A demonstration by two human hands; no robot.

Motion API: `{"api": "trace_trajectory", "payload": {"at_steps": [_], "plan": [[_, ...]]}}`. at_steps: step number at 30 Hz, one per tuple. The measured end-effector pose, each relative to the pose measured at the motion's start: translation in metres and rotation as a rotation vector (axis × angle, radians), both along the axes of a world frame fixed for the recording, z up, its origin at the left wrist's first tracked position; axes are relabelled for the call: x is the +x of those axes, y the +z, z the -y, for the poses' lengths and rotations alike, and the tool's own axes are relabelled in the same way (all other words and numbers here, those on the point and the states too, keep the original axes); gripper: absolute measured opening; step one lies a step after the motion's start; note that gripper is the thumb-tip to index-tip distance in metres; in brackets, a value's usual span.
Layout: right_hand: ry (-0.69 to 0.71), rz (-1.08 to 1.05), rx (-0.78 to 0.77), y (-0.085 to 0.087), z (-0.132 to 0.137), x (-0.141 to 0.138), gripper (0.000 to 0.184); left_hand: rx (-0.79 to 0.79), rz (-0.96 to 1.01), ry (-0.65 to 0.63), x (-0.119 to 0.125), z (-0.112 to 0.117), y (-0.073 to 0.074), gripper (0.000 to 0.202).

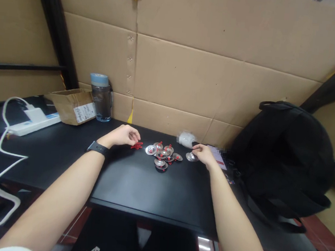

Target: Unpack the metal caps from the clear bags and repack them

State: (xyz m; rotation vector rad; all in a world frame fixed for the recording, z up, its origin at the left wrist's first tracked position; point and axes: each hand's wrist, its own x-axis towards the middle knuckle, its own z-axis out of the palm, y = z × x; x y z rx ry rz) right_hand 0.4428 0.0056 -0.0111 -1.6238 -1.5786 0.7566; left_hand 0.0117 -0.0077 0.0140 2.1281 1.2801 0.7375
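Observation:
A cluster of several small silver cymbals with red cords (164, 157) lies on the black table (137, 186). My left hand (123, 136), a black watch on its wrist, is curled with its fingertips pinching a loose red cord (137, 145) just left of the cluster. My right hand (205, 153) is to the right of the cluster, its fingers closed on one silver cymbal (191, 157) resting on the tabletop.
A black backpack (283, 161) fills the right end of the table. A water bottle (101, 96), a small cardboard box (73, 105) and a white power strip with cable (33, 123) stand at the left. A white crumpled wrapper (186, 138) lies by the cardboard wall.

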Motion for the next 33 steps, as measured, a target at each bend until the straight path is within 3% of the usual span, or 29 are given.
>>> {"api": "trace_trajectory", "payload": {"at_steps": [8, 21, 33], "plan": [[0.136, 0.192, 0.037, -0.006, -0.002, 0.004, 0.047, -0.010, -0.025, -0.001, -0.001, 0.000, 0.000, 0.031], [0.130, 0.458, 0.158, 0.006, 0.005, -0.007, 0.014, 0.015, -0.061, -0.042, -0.002, -0.002, -0.003, 0.032], [0.213, 0.459, 0.223, 0.004, 0.003, -0.013, 0.014, 0.109, -0.129, 0.027, 0.001, -0.002, -0.001, 0.025]]}}
